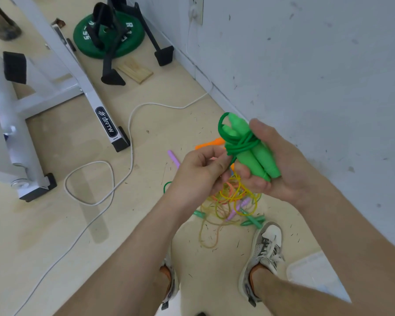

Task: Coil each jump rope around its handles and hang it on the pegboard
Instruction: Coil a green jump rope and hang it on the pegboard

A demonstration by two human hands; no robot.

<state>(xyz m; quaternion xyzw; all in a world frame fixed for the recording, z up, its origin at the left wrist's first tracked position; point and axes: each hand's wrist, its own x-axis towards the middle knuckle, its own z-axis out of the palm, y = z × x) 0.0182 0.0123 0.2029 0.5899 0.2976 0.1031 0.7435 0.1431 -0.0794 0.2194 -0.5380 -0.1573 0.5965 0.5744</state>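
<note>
My right hand (281, 169) grips the two handles of a green jump rope (255, 153) side by side, at chest height near the wall. Green cord is wound several times around the handles' upper part, with a loop sticking out at the top. My left hand (198, 169) pinches the loose green cord just left of the handles. Below my hands, on the floor, lies a tangled pile of other jump ropes (233, 201) with yellow, orange, purple and teal cords and handles. No pegboard is in view.
A white wall (306, 65) runs along the right. A white cable (114, 179) snakes over the beige floor. A white machine frame (78, 87), a green weight plate (110, 35) and a black stand sit at the back left. My shoes (265, 249) stand beside the pile.
</note>
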